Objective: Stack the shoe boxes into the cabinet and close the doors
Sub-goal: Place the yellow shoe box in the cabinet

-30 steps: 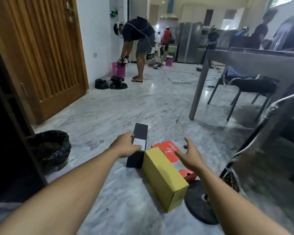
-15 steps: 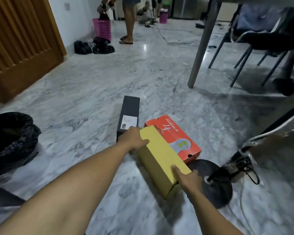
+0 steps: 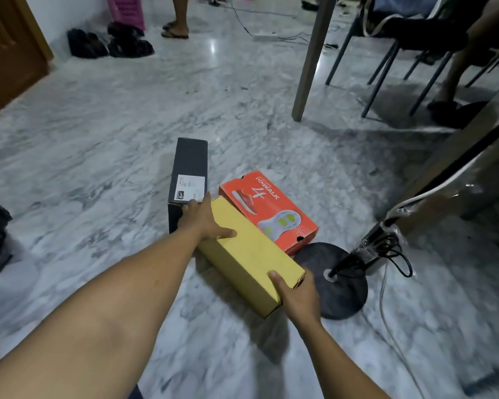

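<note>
Marble floor (image 3: 98, 156), three shoe boxes on it. Black box (image 3: 189, 168) is leftmost, label up. Left hand (image 3: 202, 218) grips the far end of the yellow box (image 3: 242, 254), thumb on top, fingers curled over the edge. Orange box (image 3: 268, 205) lies just behind, against the yellow one. Right hand (image 3: 297, 292) grips the near end, thumb on top. Round black stand base (image 3: 346, 292) is just beside. Step looks like pick-up of the yellow box. Next: lift it level with both hands and turn to the cabinet, which is out of view.
</note>
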`<state>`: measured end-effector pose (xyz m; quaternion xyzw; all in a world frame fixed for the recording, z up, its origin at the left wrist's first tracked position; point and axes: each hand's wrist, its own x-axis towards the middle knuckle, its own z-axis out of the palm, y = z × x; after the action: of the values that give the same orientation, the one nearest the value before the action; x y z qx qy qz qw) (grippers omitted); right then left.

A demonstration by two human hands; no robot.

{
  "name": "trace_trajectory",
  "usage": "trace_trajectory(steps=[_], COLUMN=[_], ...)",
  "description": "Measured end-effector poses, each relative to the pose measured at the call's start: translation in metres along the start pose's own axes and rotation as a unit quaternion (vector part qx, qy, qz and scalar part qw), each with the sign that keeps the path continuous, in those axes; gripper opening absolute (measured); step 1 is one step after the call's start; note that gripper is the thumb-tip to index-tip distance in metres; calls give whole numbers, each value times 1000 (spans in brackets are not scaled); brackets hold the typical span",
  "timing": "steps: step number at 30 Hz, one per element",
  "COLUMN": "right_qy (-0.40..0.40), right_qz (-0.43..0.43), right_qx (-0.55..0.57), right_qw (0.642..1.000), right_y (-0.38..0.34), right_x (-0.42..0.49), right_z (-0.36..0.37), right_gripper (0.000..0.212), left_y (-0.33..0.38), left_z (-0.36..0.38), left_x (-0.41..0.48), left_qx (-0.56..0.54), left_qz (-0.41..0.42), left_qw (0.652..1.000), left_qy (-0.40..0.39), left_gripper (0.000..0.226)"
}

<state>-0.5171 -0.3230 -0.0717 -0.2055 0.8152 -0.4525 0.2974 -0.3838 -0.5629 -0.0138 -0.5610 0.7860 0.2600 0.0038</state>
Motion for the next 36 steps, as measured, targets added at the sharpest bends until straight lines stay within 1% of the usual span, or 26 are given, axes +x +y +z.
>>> trace_trajectory(steps=[3,5,9,12,13,15,17,19,20,22,23,24,25,26,28,29,31,34,36], right_qy=[-39,-66,-118,-163,-169,-178,-188,-192,-190,-187,-190,-196,-204,-210,-215,-214,-217,-221,-227], right_qz=[-11,-14,-41,-68,-80,-97,-111,-112,-105,-86,-72,-57,-45,-38,-45,-51,-61,-87,-113], right_qx=[44,37,-2,-66,-91,-133,-171,-187,-178,-153,-139,-126,-114,-104,-89,-83,-68,-37,-14], right_qw=[998,997,992,982,978,970,961,957,960,967,969,971,971,971,972,972,972,971,967], right_y=[15,23,23,23,25,27,30,35,38,43,45,49,53,54,52,50,43,25,7], right_x=[-12,-22,-42,-56,-60,-69,-79,-87,-90,-96,-96,-94,-91,-89,-87,-87,-87,-92,-98], right_z=[-12,-20,-34,-34,-32,-29,-28,-27,-25,-23,-22,-21,-21,-21,-24,-24,-23,-18,-17], right_gripper=[62,67,67,80,85,90,89,92,99,127,140,147,147,138,111,102,95,89,88], left_y=[-17,-29,-61,-96,-105,-116,-122,-128,-132,-138,-142,-143,-145,-145,-149,-151,-153,-152,-153], left_z=[-3,-4,5,18,22,34,43,49,51,54,56,56,57,57,59,60,60,48,36], left_x=[-34,-60,-118,-160,-173,-196,-214,-226,-230,-234,-234,-234,-233,-233,-231,-231,-232,-238,-244], left_qx=[34,33,-33,-89,-95,-99,-124,-159,-176,-201,-208,-215,-224,-232,-240,-241,-243,-245,-257], left_qz=[-36,-61,-112,-164,-177,-185,-192,-203,-206,-203,-194,-183,-172,-166,-160,-157,-153,-143,-136], left_qw=[999,997,993,981,979,977,973,966,962,958,958,959,959,957,956,956,956,958,957], left_qy=[-13,-29,-23,-45,-45,-24,3,0,-13,-32,-32,-31,-36,-45,-61,-66,-65,-31,6], left_gripper=[154,160,160,160,157,141,124,115,115,118,123,133,145,153,159,161,162,163,153])
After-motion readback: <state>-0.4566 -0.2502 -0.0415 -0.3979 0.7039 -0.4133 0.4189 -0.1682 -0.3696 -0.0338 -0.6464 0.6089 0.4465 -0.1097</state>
